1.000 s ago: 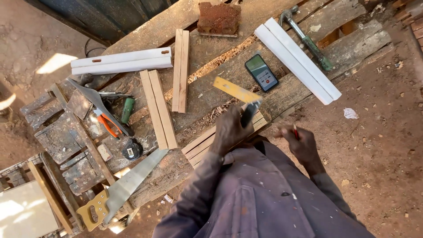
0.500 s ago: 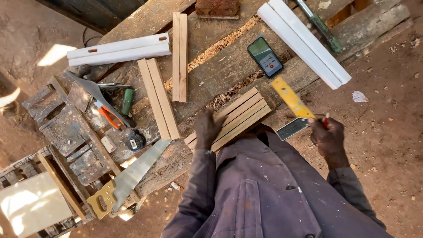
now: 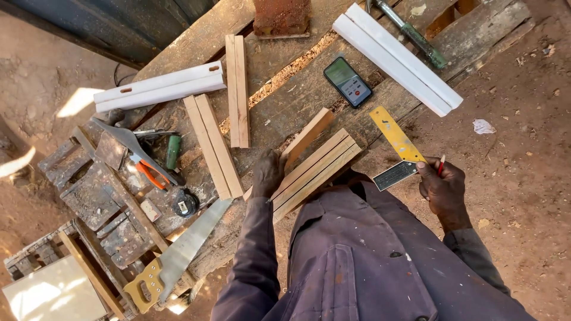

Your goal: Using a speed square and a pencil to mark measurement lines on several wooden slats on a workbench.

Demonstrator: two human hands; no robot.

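Black rectangular phone point(image 3: 348, 82) flat on far wooden surface point(image 3: 297, 98), lit screen green above, pale below, red dot.

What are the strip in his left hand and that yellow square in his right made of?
The strip looks like bare, unfinished wood: pale tan with visible grain. The try square seems to be metal: a yellow-painted, worn blade and a grey stock, though the view is too distant to be sure.

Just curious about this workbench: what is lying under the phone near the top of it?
The phone lies flat on a worn plank of the workbench, with sawdust in the gap beside it. Whatever is directly beneath the phone is covered.
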